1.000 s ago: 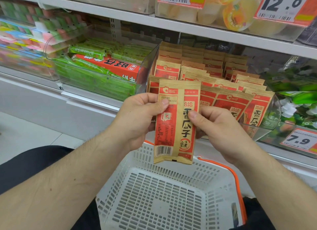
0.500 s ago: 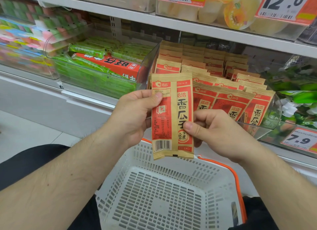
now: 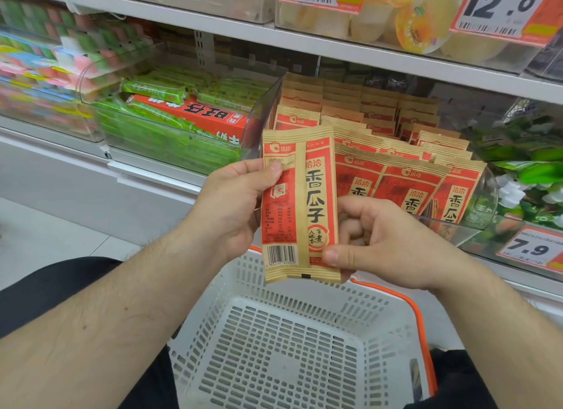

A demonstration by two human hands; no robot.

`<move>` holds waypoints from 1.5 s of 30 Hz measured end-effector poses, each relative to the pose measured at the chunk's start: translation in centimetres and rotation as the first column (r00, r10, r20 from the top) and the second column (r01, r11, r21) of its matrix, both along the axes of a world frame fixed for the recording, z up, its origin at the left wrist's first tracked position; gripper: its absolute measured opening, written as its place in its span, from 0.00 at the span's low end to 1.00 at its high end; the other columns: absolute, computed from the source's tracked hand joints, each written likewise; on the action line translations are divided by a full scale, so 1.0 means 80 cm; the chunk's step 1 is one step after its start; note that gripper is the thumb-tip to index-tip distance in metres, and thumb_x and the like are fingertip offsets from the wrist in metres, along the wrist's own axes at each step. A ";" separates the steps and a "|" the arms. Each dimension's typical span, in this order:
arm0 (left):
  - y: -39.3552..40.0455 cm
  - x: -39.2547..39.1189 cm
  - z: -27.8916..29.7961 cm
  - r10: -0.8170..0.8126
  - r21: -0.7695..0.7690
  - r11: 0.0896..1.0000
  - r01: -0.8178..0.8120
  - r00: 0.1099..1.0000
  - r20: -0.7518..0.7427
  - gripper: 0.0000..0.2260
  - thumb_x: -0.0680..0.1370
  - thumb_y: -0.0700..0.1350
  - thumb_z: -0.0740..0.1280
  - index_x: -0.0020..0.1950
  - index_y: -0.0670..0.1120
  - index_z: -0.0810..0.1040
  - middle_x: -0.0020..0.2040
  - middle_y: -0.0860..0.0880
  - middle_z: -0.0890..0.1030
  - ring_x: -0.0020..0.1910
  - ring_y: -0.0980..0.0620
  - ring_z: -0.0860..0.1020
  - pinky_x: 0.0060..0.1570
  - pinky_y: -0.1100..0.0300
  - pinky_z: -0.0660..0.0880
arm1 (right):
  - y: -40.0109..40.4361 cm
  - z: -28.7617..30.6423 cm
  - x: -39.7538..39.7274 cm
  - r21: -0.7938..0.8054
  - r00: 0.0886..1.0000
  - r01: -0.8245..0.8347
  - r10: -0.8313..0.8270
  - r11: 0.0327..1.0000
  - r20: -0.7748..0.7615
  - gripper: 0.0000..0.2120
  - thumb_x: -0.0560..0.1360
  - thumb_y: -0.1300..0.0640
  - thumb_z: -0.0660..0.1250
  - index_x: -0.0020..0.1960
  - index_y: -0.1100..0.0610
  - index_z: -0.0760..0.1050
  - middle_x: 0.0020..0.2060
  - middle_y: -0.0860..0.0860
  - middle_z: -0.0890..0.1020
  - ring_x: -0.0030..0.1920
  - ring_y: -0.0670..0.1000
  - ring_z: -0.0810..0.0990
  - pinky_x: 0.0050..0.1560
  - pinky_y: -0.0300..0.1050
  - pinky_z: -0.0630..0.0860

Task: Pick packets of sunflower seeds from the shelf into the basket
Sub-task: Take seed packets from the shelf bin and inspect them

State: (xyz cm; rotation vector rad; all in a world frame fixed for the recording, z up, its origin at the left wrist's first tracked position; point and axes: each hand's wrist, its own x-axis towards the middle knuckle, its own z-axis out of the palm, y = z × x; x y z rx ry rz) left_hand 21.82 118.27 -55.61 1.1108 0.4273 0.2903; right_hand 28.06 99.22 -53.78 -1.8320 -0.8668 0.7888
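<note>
1. Head view: one sunflower seed packet [image 3: 300, 201], tan and red, held upright with its barcode side toward the camera, above the far rim of the basket [image 3: 283, 347].
2. Left hand [image 3: 231, 207] holds the packet's left edge; its grip is a pinch, thumb on the printed face near the top, fingers hidden behind the packet.
3. Right hand [image 3: 387, 241] holds the packet's lower right corner; grip is a thumb pinch on the front, other fingers curled in behind the packet.
4. Basket is white slotted plastic with an orange handle [image 3: 417, 317] lying along its right rim; it sits low between the person's dark-clad legs, nothing inside it.
5. More seed packets [image 3: 405, 171] stand upright in rows in a clear bin [image 3: 484, 201] on the shelf [image 3: 335, 47], just behind the held packet.
6. Left of that bin, another clear bin with green packs [image 3: 158, 134] and a red box [image 3: 195, 116] lying in it.
7. Price tag "7.9" [image 3: 530, 250] on the shelf edge at right; tag "12.0" [image 3: 499, 9] on the shelf above.
</note>
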 end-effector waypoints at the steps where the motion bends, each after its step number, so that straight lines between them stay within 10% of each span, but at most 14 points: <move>1: 0.000 0.000 0.000 0.001 -0.003 1.000 -0.001 1.000 0.001 0.08 0.78 0.41 0.68 0.56 0.41 0.80 0.43 0.45 0.86 0.38 0.51 0.83 0.45 0.51 0.80 | 0.000 0.001 -0.001 -0.007 1.000 -0.016 0.016 1.000 0.010 0.24 0.68 0.58 0.74 0.63 0.55 0.75 0.38 0.62 0.84 0.37 0.59 0.85 0.41 0.49 0.83; 6: -0.002 0.001 -0.002 -0.002 0.122 0.992 0.006 1.000 -0.026 0.04 0.78 0.43 0.69 0.51 0.45 0.77 0.38 0.49 0.85 0.33 0.54 0.82 0.34 0.58 0.78 | 0.001 0.004 -0.009 -0.050 0.991 -0.054 0.059 0.997 0.121 0.35 0.71 0.66 0.76 0.71 0.46 0.67 0.37 0.59 0.85 0.36 0.59 0.85 0.39 0.53 0.84; 11: -0.002 0.001 -0.006 0.046 0.256 0.966 -0.048 0.999 0.015 0.11 0.79 0.41 0.68 0.42 0.46 0.67 0.34 0.50 0.81 0.33 0.53 0.80 0.38 0.51 0.79 | 0.002 0.011 -0.019 -0.104 0.952 -0.051 0.080 0.993 0.296 0.48 0.70 0.63 0.77 0.76 0.33 0.55 0.35 0.55 0.84 0.33 0.51 0.83 0.37 0.41 0.79; 16: -0.016 -0.008 -0.004 -0.099 0.391 0.918 0.072 0.994 0.048 0.16 0.71 0.52 0.75 0.37 0.47 0.70 0.31 0.53 0.77 0.34 0.53 0.75 0.44 0.46 0.78 | 0.006 0.008 -0.022 -0.178 0.903 -0.047 0.118 0.983 0.412 0.52 0.69 0.59 0.78 0.76 0.31 0.47 0.34 0.55 0.84 0.33 0.51 0.83 0.39 0.51 0.82; 20: -0.017 -0.010 -0.006 -0.180 0.390 0.909 0.149 0.983 0.045 0.20 0.66 0.48 0.80 0.36 0.47 0.67 0.28 0.55 0.76 0.30 0.55 0.75 0.36 0.55 0.75 | 0.004 0.004 -0.021 -0.188 0.894 -0.069 0.144 0.980 0.424 0.43 0.71 0.53 0.77 0.75 0.35 0.55 0.33 0.52 0.84 0.31 0.49 0.83 0.37 0.49 0.81; 25: -0.016 -0.011 -0.008 -0.288 0.407 0.879 0.249 0.957 0.036 0.19 0.58 0.53 0.77 0.36 0.47 0.70 0.35 0.49 0.79 0.33 0.52 0.77 0.38 0.54 0.75 | 0.002 -0.004 -0.015 0.136 0.933 0.079 -0.121 0.988 0.338 0.07 0.76 0.44 0.64 0.50 0.38 0.80 0.31 0.52 0.81 0.29 0.50 0.81 0.30 0.47 0.78; 32: -0.023 -0.012 -0.011 -0.387 0.410 0.840 0.355 0.922 -0.006 0.11 0.66 0.47 0.74 0.35 0.47 0.72 0.35 0.47 0.76 0.37 0.48 0.75 0.43 0.48 0.72 | 0.010 -0.017 -0.010 0.191 0.904 0.233 -0.285 0.954 0.320 0.12 0.82 0.57 0.61 0.41 0.56 0.75 0.29 0.52 0.81 0.27 0.50 0.81 0.32 0.44 0.73; 45: -0.023 -0.010 -0.012 -0.440 0.245 0.869 0.430 0.898 -0.012 0.06 0.69 0.47 0.67 0.39 0.45 0.74 0.39 0.43 0.77 0.43 0.46 0.77 0.47 0.47 0.72 | 0.009 -0.005 -0.014 0.131 0.958 0.190 -0.212 0.973 0.191 0.03 0.79 0.64 0.65 0.47 0.58 0.74 0.30 0.54 0.81 0.29 0.56 0.80 0.31 0.46 0.76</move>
